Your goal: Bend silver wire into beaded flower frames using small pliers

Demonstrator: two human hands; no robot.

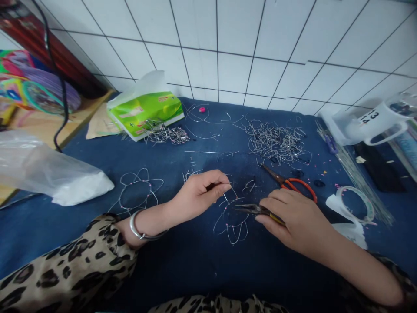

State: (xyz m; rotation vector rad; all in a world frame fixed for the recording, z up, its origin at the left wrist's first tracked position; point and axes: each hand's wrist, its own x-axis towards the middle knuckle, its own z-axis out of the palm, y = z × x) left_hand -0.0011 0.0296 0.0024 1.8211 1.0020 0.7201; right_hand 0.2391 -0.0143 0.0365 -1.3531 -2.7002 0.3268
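My left hand (208, 188) pinches a thin silvery wire between thumb and fingertips. That wire leads down to a wire flower shape (230, 224), a ring with looped petals and small pinkish spots along it. My right hand (286, 213) is wrapped round needle-nose pliers (257, 209). The pliers' dark jaws point left, close to the upper part of the flower; whether they touch the wire I cannot tell. Another wire flower (135, 194) lies on the blue cloth, left of my left wrist.
A heap of bent wire pieces (276, 141) lies behind my hands. Orange-handled scissors (299, 184) sit just beyond my right hand. Tape (371, 208), straight wires (361, 187) and a white jug (371, 121) are at right. A green tissue pack (146, 111) and plastic bag (78, 178) are at left.
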